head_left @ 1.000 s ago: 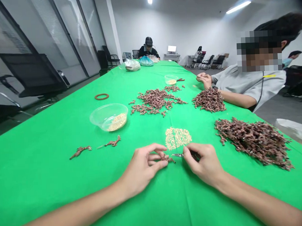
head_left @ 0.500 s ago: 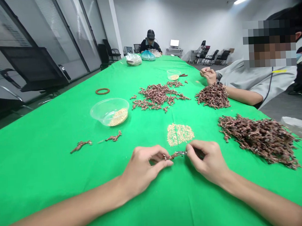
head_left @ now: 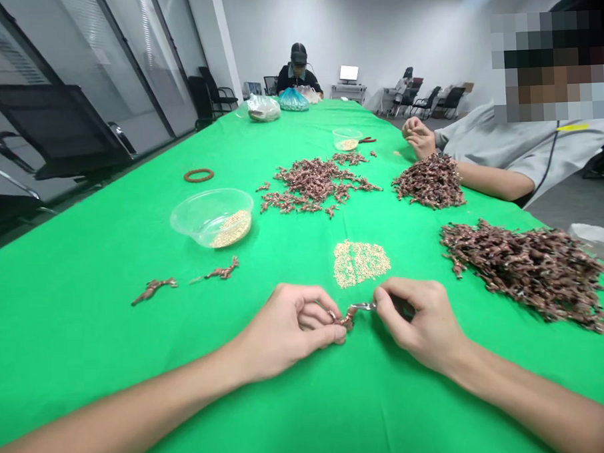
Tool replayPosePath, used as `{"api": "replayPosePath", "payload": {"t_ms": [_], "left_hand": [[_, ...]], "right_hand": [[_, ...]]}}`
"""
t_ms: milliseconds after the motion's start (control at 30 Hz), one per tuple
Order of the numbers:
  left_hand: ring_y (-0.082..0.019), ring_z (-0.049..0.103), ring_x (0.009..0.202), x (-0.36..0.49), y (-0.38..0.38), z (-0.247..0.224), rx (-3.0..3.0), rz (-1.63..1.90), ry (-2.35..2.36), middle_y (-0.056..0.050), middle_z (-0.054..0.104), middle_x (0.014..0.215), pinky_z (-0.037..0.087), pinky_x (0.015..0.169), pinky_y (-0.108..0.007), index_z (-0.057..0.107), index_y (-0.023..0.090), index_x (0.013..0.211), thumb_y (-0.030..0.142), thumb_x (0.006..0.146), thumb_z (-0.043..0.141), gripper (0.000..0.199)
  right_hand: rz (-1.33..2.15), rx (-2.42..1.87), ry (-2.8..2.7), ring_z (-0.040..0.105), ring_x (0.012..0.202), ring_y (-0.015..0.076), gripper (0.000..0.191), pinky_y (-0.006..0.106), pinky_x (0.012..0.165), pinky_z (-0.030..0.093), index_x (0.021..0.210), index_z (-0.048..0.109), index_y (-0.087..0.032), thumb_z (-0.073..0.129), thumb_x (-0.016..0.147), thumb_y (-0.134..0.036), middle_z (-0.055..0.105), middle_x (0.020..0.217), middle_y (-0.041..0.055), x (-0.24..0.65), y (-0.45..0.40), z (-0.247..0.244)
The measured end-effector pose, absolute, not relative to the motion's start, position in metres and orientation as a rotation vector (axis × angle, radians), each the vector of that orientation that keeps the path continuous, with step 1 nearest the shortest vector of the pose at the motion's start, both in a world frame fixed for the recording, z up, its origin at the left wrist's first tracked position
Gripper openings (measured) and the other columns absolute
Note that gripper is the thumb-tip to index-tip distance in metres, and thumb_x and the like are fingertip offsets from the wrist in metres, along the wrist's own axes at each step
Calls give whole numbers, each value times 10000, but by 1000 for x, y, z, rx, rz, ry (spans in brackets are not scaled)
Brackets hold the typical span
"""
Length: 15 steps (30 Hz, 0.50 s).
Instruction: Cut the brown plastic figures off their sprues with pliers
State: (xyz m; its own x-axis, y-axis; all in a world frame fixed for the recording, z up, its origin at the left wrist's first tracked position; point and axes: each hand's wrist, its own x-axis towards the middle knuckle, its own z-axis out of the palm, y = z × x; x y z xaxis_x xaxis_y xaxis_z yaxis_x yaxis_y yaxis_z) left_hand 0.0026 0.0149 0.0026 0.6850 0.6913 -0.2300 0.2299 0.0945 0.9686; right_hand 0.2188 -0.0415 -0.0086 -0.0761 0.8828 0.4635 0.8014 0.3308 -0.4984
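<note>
My left hand (head_left: 296,327) pinches a small brown figurine (head_left: 347,319) between thumb and fingers. It looks like a tiny animal; its exact kind is too small to tell. My right hand (head_left: 421,321) is closed on metal tweezers (head_left: 364,306), whose tip touches the figurine's upper right end. Most of the tool is hidden in my palm. Just beyond my hands lies a flat patch of tiny golden pieces (head_left: 361,262). Two more brown figures, one lone figurine (head_left: 154,290) and another figurine (head_left: 224,268), lie left of my left hand.
A clear plastic bowl (head_left: 182,222) of golden pieces stands at left, with a brown ring (head_left: 198,175) behind. Brown figurines form a middle heap (head_left: 313,182) and a large right heap (head_left: 529,270). A co-worker's hands (head_left: 419,138) are by another heap (head_left: 429,183). A second person (head_left: 299,73) sits far off.
The figurine has tilted, its tweezered end now pointing more upward. My hands keep their grips. The view has shifted slightly, so the far table sits higher in the picture.
</note>
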Motion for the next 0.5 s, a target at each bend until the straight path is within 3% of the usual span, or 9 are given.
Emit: {"api": "replayPosePath", "payload": {"t_ms": [167, 367, 500], "left_hand": [[-168, 740, 695, 3, 15, 2, 1511, 433, 774, -102, 790, 808, 566, 630, -239, 702, 109, 1041, 267, 812, 752, 282], [-192, 765, 753, 0, 15, -2, 1360, 513, 781, -93, 801, 840, 607, 697, -254, 755, 113, 847, 200, 694, 851, 201], [-206, 775, 712, -2, 16, -3, 1286, 519, 739, -77, 798, 772, 624, 642, -248, 723, 118, 760, 180, 669, 866, 181]], "right_hand": [[161, -1478, -1889, 339, 455, 72, 324, 251, 473, 262, 578, 528, -178, 499, 897, -230, 407, 511, -50, 220, -41, -10], [167, -1452, -1879, 350, 456, 73, 314, 251, 478, 274, 596, 541, -176, 485, 903, -216, 415, 516, -49, 221, -43, -7], [178, -1422, -1876, 369, 463, 77, 289, 250, 483, 296, 630, 567, -177, 480, 904, -205, 456, 531, -41, 221, -45, -7]]}}
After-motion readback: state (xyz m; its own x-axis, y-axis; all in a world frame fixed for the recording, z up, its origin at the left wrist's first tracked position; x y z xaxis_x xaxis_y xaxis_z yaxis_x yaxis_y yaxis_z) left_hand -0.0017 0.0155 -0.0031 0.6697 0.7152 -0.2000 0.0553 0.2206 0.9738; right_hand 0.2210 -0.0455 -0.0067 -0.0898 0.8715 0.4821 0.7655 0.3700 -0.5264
